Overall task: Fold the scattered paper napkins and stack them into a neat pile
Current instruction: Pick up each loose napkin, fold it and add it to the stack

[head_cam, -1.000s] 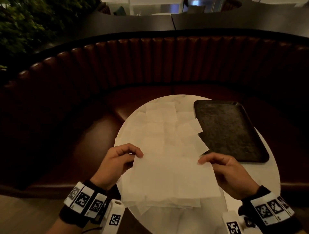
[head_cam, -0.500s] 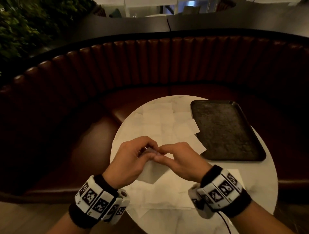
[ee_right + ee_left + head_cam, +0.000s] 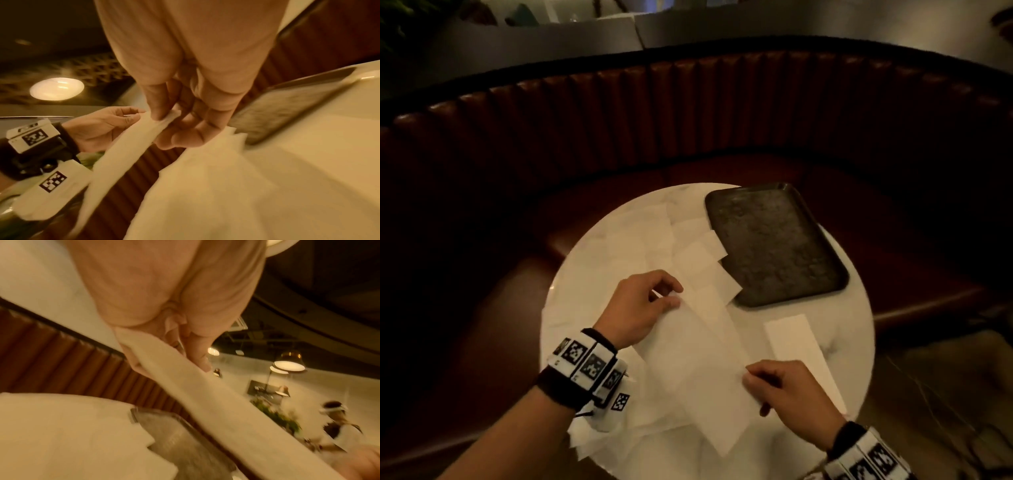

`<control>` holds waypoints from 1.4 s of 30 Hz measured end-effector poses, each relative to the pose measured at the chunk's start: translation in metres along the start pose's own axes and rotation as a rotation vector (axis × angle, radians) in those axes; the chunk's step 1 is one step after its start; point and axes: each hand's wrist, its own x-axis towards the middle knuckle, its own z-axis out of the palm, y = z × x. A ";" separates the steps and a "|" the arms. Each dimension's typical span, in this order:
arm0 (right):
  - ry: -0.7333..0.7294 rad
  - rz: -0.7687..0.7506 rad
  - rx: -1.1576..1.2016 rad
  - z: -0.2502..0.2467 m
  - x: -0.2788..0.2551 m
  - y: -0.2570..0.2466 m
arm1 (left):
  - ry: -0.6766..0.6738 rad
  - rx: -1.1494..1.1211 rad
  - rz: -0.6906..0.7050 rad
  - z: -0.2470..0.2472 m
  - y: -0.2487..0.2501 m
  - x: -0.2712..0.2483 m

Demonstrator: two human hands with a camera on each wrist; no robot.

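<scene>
The left hand [image 3: 635,310] and right hand [image 3: 789,394] each pinch one end of a long folded white paper napkin [image 3: 709,363]. It hangs above the round white marble table [image 3: 856,342], near a dark flat tray [image 3: 774,243].

Restaurant: curved tufted booth seat [image 3: 688,113] round a marble table [image 3: 852,329], serving tray [image 3: 774,240], pendant lamps [image 3: 287,365].

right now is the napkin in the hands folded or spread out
Folded: the napkin is a long narrow strip, pinched at one end by the left hand and at the other by the right hand.

The head camera looks down at the table [image 3: 852,329]. Both wrist cameras sit close, sharing the tray [image 3: 185,443] near 1 o'clock.
</scene>
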 end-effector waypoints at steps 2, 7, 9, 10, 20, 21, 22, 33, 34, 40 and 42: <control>0.097 0.117 0.043 -0.017 -0.010 0.033 | -0.120 0.023 0.019 0.049 0.005 0.026; 0.336 0.329 0.087 -0.052 -0.029 0.105 | -0.330 0.117 0.058 0.172 0.021 0.079; 0.402 0.396 0.059 -0.065 -0.027 0.125 | -0.401 0.182 0.077 0.212 0.027 0.098; 0.422 0.425 0.032 -0.071 -0.024 0.134 | -0.427 0.217 0.092 0.230 0.029 0.106; 0.365 0.564 -0.353 -0.085 0.010 0.169 | -0.553 0.743 0.342 0.309 0.028 0.151; 0.358 0.561 -0.375 -0.086 0.012 0.167 | -0.559 0.775 0.356 0.310 0.026 0.151; 0.352 0.558 -0.392 -0.086 0.013 0.166 | -0.560 0.803 0.374 0.311 0.025 0.151; 0.358 0.632 -0.461 -0.087 0.019 0.155 | -0.356 0.641 0.337 0.282 0.015 0.130; 0.373 0.644 -0.471 -0.087 0.019 0.156 | -0.311 0.631 0.315 0.268 0.008 0.122; 0.469 0.627 -0.732 -0.084 0.028 0.136 | -0.134 0.657 0.023 0.154 -0.062 0.026; 0.483 0.491 -0.729 -0.068 0.034 0.122 | -0.093 0.673 -0.097 0.125 -0.090 -0.013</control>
